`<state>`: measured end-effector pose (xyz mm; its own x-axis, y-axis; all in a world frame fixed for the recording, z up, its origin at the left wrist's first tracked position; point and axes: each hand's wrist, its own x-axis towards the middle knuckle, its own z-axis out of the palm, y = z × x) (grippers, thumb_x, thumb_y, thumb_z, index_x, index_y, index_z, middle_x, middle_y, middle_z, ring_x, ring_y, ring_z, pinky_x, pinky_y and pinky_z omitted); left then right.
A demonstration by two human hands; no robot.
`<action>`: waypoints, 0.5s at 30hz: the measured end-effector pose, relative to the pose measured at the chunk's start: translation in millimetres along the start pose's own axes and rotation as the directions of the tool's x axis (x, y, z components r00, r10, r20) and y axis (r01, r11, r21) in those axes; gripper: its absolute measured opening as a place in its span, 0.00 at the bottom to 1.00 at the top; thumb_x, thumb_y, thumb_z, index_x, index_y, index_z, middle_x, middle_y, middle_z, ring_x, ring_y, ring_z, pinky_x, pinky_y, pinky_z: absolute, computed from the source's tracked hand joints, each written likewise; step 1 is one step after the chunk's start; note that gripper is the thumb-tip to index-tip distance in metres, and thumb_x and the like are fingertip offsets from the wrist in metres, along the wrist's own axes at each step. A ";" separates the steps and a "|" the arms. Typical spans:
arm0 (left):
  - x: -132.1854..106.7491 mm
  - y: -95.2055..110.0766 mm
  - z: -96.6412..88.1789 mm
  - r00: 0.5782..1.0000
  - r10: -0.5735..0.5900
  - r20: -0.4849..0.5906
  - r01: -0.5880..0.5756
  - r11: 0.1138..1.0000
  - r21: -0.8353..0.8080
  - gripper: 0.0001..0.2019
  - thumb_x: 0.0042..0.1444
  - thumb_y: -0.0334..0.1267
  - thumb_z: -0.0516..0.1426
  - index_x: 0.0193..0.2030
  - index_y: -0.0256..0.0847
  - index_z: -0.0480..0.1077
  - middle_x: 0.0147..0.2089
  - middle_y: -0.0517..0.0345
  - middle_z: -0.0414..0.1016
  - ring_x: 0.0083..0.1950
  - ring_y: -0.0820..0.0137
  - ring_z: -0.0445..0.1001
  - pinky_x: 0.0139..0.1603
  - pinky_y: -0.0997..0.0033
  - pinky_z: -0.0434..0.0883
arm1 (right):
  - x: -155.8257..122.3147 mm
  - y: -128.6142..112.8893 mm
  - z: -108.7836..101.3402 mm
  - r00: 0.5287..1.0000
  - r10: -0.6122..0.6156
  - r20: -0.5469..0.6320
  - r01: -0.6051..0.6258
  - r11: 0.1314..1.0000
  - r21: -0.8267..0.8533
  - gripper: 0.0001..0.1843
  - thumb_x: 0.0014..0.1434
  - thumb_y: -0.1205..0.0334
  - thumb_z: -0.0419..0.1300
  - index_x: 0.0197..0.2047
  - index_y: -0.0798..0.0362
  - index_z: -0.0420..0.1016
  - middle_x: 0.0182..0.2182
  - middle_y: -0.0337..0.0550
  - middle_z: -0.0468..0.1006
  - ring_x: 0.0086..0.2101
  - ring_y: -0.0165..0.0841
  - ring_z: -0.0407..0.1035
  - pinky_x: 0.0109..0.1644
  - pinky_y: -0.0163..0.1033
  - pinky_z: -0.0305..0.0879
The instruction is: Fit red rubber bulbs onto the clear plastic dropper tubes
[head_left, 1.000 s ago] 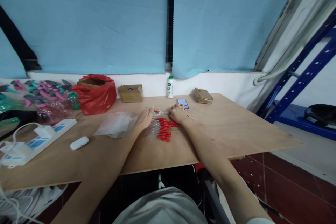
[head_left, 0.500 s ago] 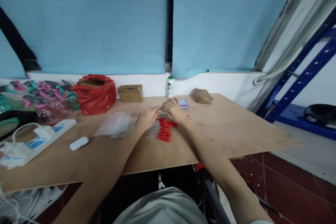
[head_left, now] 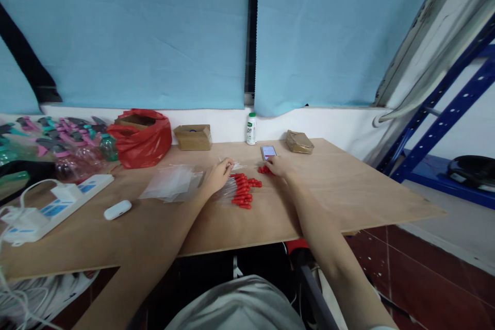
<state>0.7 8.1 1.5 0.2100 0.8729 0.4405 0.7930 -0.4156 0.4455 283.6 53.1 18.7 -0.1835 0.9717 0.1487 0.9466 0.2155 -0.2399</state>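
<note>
A row of small droppers with red bulbs [head_left: 242,191] lies on the wooden table [head_left: 348,191] in front of me. My left hand [head_left: 217,175] rests at the left end of the row, fingers curled in a pinch over the clear tips. My right hand [head_left: 279,166] has reached to the right, and its fingers close on a couple of loose red bulbs [head_left: 264,169] just below a phone [head_left: 268,152].
Clear plastic bags [head_left: 172,182] lie left of the droppers. A red bag [head_left: 141,136], two cardboard boxes [head_left: 192,137], a small white bottle [head_left: 251,128], a power strip [head_left: 58,206], a white case [head_left: 117,210] and coloured spray bottles [head_left: 58,139] stand around. Blue shelving [head_left: 444,118] is at the right.
My right hand left the row of droppers and moved right to the loose red bulbs near the phone. My left hand stayed at the row's left end.
</note>
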 end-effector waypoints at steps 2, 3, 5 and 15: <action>-0.9 1.1 0.2 1.000 -0.011 0.005 0.011 1.000 0.024 0.13 0.70 0.47 0.49 0.51 0.50 0.72 0.45 0.56 0.81 0.41 0.65 0.77 0.42 0.68 0.67 | 1.5 0.9 0.1 1.000 0.011 -0.010 -0.011 1.000 -0.001 0.22 0.73 0.52 0.48 0.47 0.53 0.81 0.46 0.52 0.82 0.44 0.38 0.74 0.44 0.36 0.62; -1.4 1.5 0.3 1.000 -0.010 0.009 0.010 0.999 0.034 0.13 0.70 0.47 0.48 0.50 0.50 0.72 0.44 0.57 0.81 0.40 0.65 0.77 0.41 0.69 0.66 | 2.6 1.3 0.1 1.000 0.018 -0.013 -0.018 1.000 -0.001 0.23 0.73 0.51 0.47 0.48 0.53 0.81 0.47 0.53 0.82 0.45 0.39 0.74 0.44 0.36 0.62; -2.1 2.0 0.7 1.000 -0.006 0.016 0.005 0.999 0.045 0.13 0.70 0.48 0.48 0.50 0.49 0.72 0.43 0.58 0.81 0.38 0.65 0.76 0.39 0.69 0.65 | 5.0 3.2 0.2 0.999 0.032 -0.016 -0.032 0.999 -0.002 0.25 0.73 0.50 0.46 0.50 0.53 0.81 0.47 0.53 0.82 0.45 0.39 0.74 0.45 0.36 0.63; -2.4 2.0 2.2 1.000 -0.001 0.006 0.000 0.999 0.039 0.13 0.69 0.47 0.49 0.50 0.49 0.72 0.43 0.58 0.82 0.37 0.66 0.76 0.36 0.69 0.63 | 7.4 24.6 1.8 0.991 0.126 0.054 -0.126 0.992 -0.003 0.13 0.61 0.64 0.60 0.43 0.52 0.86 0.42 0.50 0.84 0.41 0.38 0.77 0.41 0.35 0.65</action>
<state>3.0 5.7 -0.4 0.2129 0.8746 0.4356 0.8150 -0.4049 0.4145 305.0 65.8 12.2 -0.0774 0.9949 0.0652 0.9628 0.0916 -0.2541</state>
